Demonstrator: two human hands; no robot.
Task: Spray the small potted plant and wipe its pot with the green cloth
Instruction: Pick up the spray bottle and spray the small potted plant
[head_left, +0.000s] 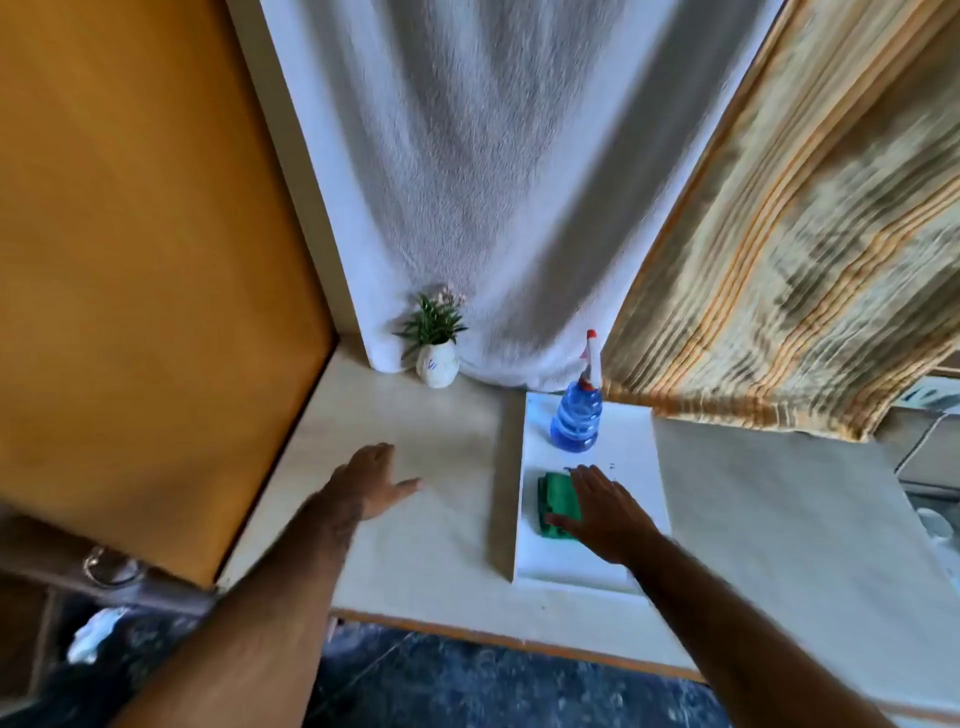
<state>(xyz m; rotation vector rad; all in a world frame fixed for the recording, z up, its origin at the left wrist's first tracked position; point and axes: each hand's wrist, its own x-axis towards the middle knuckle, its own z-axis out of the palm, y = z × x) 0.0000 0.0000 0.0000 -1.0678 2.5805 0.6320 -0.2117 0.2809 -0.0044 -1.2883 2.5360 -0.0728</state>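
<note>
A small potted plant (434, 332) with green leaves and pale flowers stands in a white pot (438, 365) at the back of the pale table (441, 519). A blue spray bottle (577, 413) with a white and red nozzle stands upright on a white board (628, 467). In front of it on the board lies a folded green cloth (557, 501). My right hand (605, 512) is flat over the cloth's right part, fingers spread, covering some of it. My left hand (371, 480) hovers open over the bare table, well short of the plant.
An orange wooden panel (145, 260) walls the left side. A white towel (467, 182) and a striped curtain (805, 234) hang behind the table. The table's front edge (519, 642) runs close to me, with dark floor below.
</note>
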